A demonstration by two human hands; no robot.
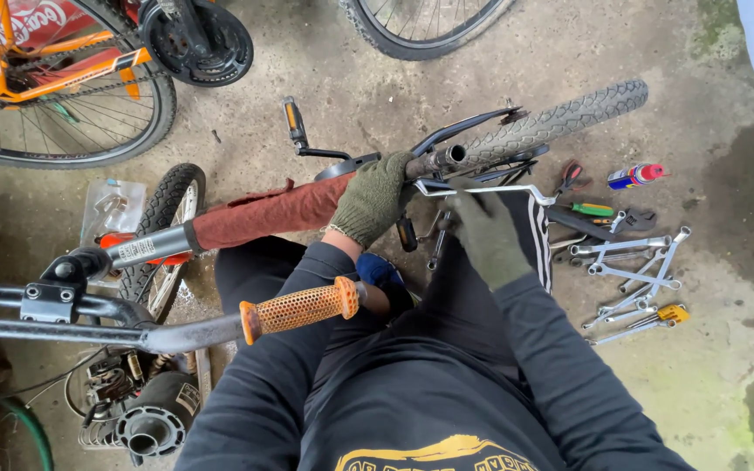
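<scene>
View from above of a small bicycle laid across the lap of a person in dark clothing. The left hand (373, 199), in an olive work glove, is closed around the top of the frame tube (263, 214), which is wrapped in rust-coloured cloth; just past the glove the bare open end of the seat tube (447, 158) is exposed. The long axis of this tube is seen running from lower left, near the handlebar stem (80, 266), to upper right, towards the rear tyre (560, 122). The right hand (484, 234), likewise gloved, is held just beside and below the tube end, its fingers curled against a thin silver metal rod (490, 188); whether the rod is actually gripped cannot be told. The left hand is the nearer to the tube end. Spanners (634, 270) are spread on the concrete floor (709, 366), well apart to the right.
</scene>
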